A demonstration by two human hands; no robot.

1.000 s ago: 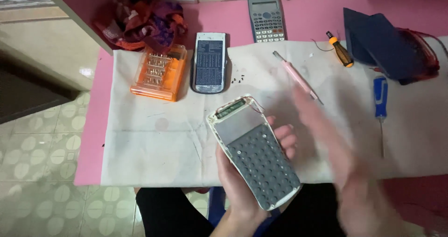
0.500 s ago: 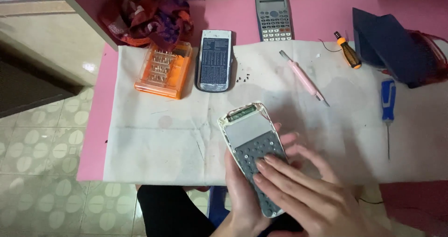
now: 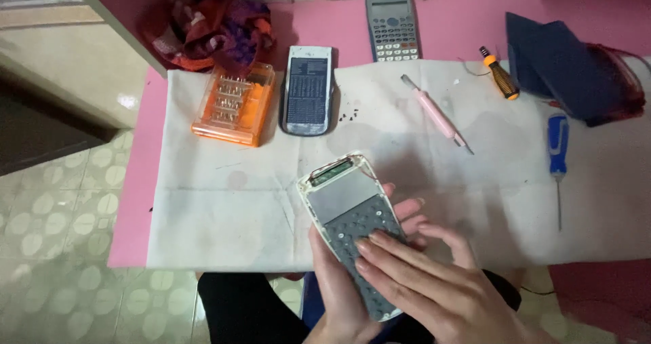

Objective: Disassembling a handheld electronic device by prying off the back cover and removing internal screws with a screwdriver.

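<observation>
A pink tabletop carries a white cloth that covers most of it, and a tiled floor shows at the left. At the far left corner lies a bundle of red and purple fabric; at the far right lies a dark blue case. Low in the middle, over the cloth's near edge, the left hand grips an opened calculator from below, fingers closed around its sides, so its grip is clamped on that body; the grey key mat faces up, with a grey panel and a strip of green board at the far end. The right hand lies flat on the key mat, fingers spread and apart, pressing the keys without closing on anything. On the cloth beyond sit an orange bit box, and just beside it a calculator cover turned face down. A whole grey calculator rests on the bare pink. To the right lie a pink tool, a blue screwdriver, and a small orange screwdriver. Tiny dark screws are scattered beside the cover.
</observation>
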